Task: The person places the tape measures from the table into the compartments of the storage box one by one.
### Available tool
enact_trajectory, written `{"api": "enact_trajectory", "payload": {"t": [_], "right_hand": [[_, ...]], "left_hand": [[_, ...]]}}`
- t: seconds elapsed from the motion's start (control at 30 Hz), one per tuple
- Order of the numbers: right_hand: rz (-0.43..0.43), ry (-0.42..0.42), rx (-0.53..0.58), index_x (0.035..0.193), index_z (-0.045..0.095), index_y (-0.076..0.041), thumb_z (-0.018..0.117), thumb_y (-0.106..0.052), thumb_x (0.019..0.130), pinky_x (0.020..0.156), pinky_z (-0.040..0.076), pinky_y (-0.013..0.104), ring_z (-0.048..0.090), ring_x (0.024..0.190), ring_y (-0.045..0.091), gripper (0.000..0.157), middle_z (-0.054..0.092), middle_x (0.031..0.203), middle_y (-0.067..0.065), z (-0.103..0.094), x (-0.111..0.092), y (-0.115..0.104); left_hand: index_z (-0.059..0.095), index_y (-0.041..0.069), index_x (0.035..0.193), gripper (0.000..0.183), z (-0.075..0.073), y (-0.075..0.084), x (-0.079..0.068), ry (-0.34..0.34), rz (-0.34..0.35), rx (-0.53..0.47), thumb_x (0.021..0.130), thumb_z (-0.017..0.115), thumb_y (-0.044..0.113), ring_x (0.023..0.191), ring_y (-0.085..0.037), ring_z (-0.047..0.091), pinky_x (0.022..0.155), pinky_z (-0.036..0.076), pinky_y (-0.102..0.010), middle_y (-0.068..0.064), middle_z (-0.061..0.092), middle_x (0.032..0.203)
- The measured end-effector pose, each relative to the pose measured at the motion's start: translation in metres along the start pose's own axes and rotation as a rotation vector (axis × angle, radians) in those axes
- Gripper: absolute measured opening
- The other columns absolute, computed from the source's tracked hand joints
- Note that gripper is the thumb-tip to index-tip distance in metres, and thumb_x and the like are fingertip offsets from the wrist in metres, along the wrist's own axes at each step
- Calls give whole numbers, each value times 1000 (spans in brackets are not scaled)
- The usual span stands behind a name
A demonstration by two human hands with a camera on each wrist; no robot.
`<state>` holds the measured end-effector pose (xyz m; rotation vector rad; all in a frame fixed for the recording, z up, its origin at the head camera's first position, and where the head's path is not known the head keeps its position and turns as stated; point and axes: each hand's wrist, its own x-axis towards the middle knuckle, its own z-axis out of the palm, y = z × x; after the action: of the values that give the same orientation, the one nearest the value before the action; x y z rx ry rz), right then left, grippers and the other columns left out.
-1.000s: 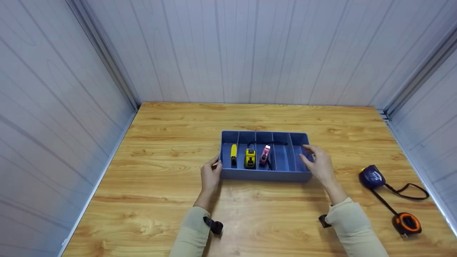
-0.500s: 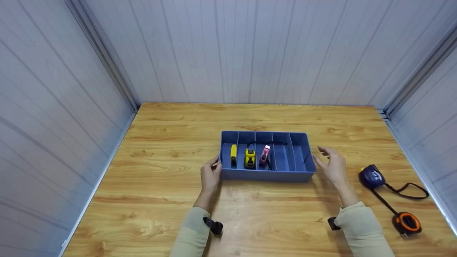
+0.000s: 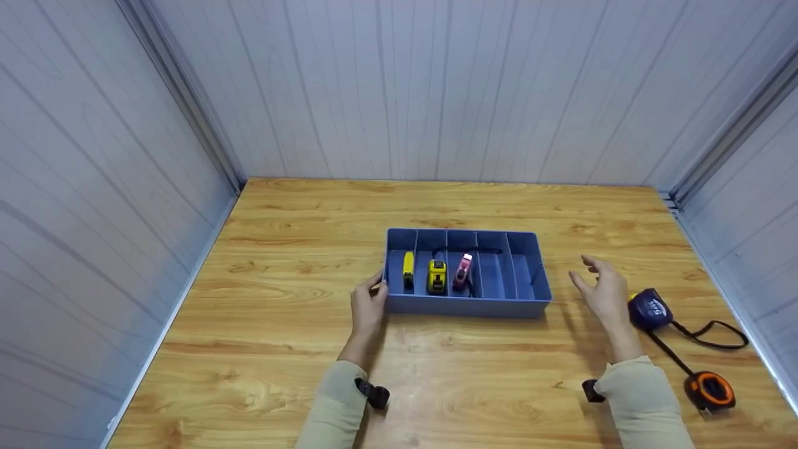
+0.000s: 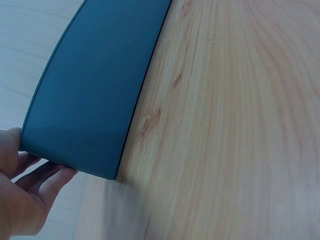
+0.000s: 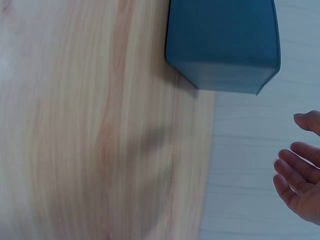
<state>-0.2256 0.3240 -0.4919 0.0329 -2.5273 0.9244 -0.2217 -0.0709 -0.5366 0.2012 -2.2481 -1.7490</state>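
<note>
A blue divided box [image 3: 467, 306] lies on the table. Its left compartments hold a yellow tape measure [image 3: 408, 269], a yellow-and-black tape measure [image 3: 437, 277] and a pink tape measure [image 3: 462, 272], one in each. My left hand [image 3: 367, 305] holds the box's left end; in the left wrist view its thumb is at the rim and its fingers lie against the end wall. My right hand [image 3: 603, 298] hovers to the right of the box, fingers loosely bent and apart, holding nothing. The right wrist view shows these fingers [image 5: 295, 170] away from the box.
At the right lie a dark blue tape measure [image 3: 650, 310] with a looped strap and an orange-and-black tape measure [image 3: 710, 390] with a black strap. A black strap [image 3: 480, 249] crosses the box's dividers. Panel walls [image 3: 411, 93] enclose the table's back and sides.
My right hand has moved from over the box's right end out to the right, near the dark blue tape measure. The left hand stays at the box's left end.
</note>
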Motion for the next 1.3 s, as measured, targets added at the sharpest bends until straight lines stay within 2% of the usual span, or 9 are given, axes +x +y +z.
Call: {"api": "enact_trajectory", "payload": {"t": [0.27, 0.6, 0.83, 1.07, 1.3], "right_hand": [[34, -16, -34, 113, 53, 12, 65, -11, 78, 82, 38, 51, 49, 96, 42, 43, 54, 108, 29, -7, 1, 19], [120, -84, -58, 121, 45, 13, 62, -19, 82, 84, 35, 54, 43, 104, 47, 53, 46, 118, 32, -20, 0, 40], [192, -137, -61, 127, 36, 13, 58, -27, 85, 90, 28, 57, 33, 113, 50, 63, 37, 124, 35, -28, -3, 54], [210, -142, -69, 129, 32, 14, 57, -30, 85, 91, 26, 58, 29, 114, 51, 67, 33, 126, 37, -36, -6, 63], [259, -122, -106, 131, 31, 12, 57, -33, 84, 89, 26, 59, 31, 112, 51, 70, 33, 127, 36, -44, -10, 70]], "left_hand": [[59, -3, 112, 34, 0, -2, 1, -12, 20, -8, 80, 51, 1, 78, -21, 60, 62, 47, -24, -18, 62, 102], [59, -5, 112, 34, 0, -1, 1, -8, -4, 3, 79, 51, 0, 81, -19, 59, 68, 48, -27, -17, 62, 102], [58, -5, 112, 33, 1, -1, 1, -5, -21, 17, 80, 52, 0, 83, -20, 60, 70, 49, -27, -17, 62, 101], [58, -6, 111, 34, 1, 0, 0, 2, -2, 2, 79, 51, -1, 80, -19, 59, 67, 49, -27, -18, 62, 101], [59, -5, 110, 34, 0, -1, 0, 16, 37, 30, 78, 50, 1, 80, -20, 61, 65, 49, -28, -19, 63, 99]]}}
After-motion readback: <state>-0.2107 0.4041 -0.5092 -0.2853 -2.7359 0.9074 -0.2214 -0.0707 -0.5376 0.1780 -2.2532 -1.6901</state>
